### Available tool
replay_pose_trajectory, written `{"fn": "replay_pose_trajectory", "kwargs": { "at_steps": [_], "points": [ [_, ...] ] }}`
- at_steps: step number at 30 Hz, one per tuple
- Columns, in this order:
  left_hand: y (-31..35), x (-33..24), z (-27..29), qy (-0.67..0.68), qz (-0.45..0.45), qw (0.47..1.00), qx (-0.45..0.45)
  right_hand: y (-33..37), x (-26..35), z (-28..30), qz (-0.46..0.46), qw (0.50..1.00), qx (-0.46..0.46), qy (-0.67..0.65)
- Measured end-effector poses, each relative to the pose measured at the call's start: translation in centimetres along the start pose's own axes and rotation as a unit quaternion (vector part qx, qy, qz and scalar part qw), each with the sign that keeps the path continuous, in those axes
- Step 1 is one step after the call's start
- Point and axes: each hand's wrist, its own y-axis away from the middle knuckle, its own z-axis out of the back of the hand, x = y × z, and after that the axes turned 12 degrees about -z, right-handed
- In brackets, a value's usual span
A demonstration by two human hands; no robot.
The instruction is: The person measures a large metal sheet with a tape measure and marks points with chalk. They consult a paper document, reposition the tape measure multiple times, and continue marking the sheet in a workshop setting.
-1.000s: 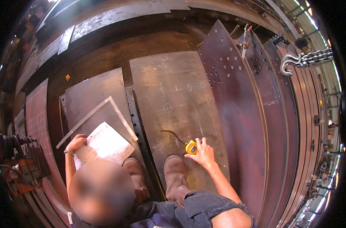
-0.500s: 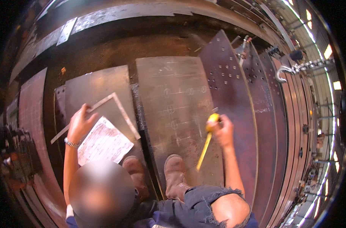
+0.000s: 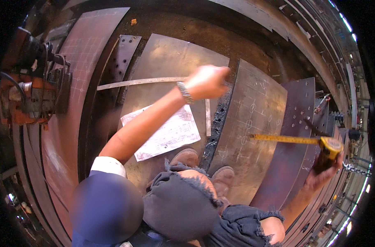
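Note:
My right hand (image 3: 324,172) grips a yellow tape measure (image 3: 331,146) out to the right. Its blade (image 3: 284,139) is partly drawn out and points left above a marked steel plate (image 3: 253,119). My left hand (image 3: 208,81) is over the corner of a flat steel square (image 3: 142,82) and hides that corner. Its fingers look curled and are slightly blurred; whether they hold anything is hidden. Under my left forearm, a smudged sheet of paper (image 3: 171,133) with drawn lines lies on another steel plate (image 3: 162,53).
A drilled strip (image 3: 123,57) and a reddish marked plate (image 3: 88,45) lie to the left, beside an orange machine (image 3: 31,99). Drilled dark plates (image 3: 298,99) stretch along the right. My boots (image 3: 223,179) stand on the plates, with a dark gap (image 3: 216,131) between them.
My left hand has moved from the square's long arm to its corner. My right hand has swung right with the tape measure, its blade now nearly level. The view has turned and shifted.

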Motion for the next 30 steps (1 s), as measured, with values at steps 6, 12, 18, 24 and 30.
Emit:
{"fn": "replay_pose_trajectory", "kwargs": {
  "at_steps": [6,12,18,24,30],
  "points": [
    [13.2,12.0,-4.5,-0.21,0.189,0.959,0.023,2.8,-0.1,3.7,-0.008,0.994,-0.103,0.044],
    [17.2,12.4,-8.2,-0.246,0.208,0.945,-0.057,2.8,1.6,6.7,-0.003,0.991,-0.101,0.087],
    [17.2,13.3,-8.6,-0.164,0.275,0.942,-0.103,2.4,2.9,6.7,0.008,0.99,-0.089,0.11],
    [18.0,14.9,-8.7,-0.105,0.313,0.933,-0.144,1.7,2.2,4.0,-0.003,0.992,-0.056,0.117],
    [18.1,12.9,-7.0,-0.192,0.348,0.907,-0.135,-0.5,0.8,0.4,-0.028,0.993,0.009,0.114]
  ]
}}
